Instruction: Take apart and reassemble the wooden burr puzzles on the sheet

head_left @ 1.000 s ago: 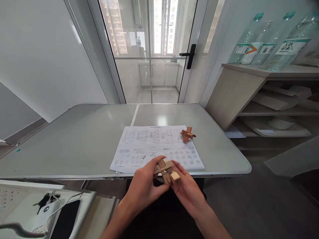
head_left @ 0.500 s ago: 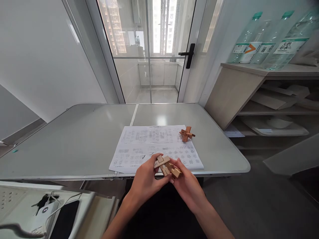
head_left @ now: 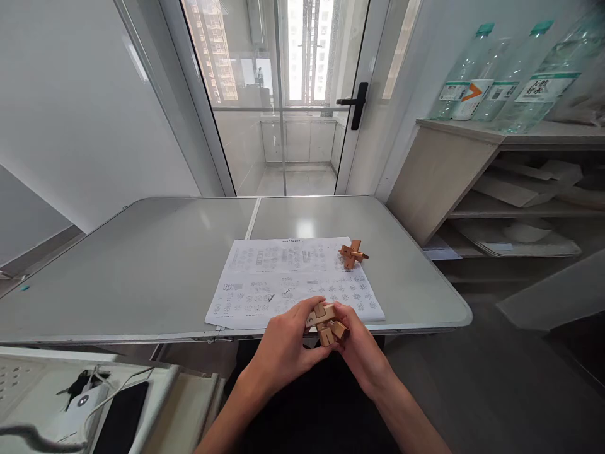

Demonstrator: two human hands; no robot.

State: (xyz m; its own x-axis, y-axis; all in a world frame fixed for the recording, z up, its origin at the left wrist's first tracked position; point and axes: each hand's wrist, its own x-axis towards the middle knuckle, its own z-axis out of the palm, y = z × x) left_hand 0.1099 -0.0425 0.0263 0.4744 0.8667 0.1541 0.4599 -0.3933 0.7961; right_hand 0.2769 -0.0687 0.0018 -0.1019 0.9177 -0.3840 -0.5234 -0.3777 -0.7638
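Note:
Between my hands, over the table's near edge, is a light wooden burr puzzle [head_left: 326, 323] of several notched, interlocking sticks. My left hand [head_left: 288, 337] grips its left side, with the thumb below and the fingers above. From the right, my right hand [head_left: 362, 347] closes around the other side. The fingers hide part of the pieces. Beyond my hands lies a printed sheet [head_left: 265, 265] with rows of small diagrams. A darker reddish-brown wooden puzzle [head_left: 352, 254] rests on the sheet's far right corner.
The grey folding table [head_left: 142, 271] spans the view in front of a glass door [head_left: 302, 145]. At right, a wooden shelf [head_left: 416, 183] bears several plastic bottles [head_left: 466, 79]. A white cart [head_left: 28, 391] at lower left holds a black phone [head_left: 121, 416], cables and keys.
My hands have shifted slightly right and closed more tightly around the wooden puzzle. The puzzle has been turned, and its pieces sit more compactly together.

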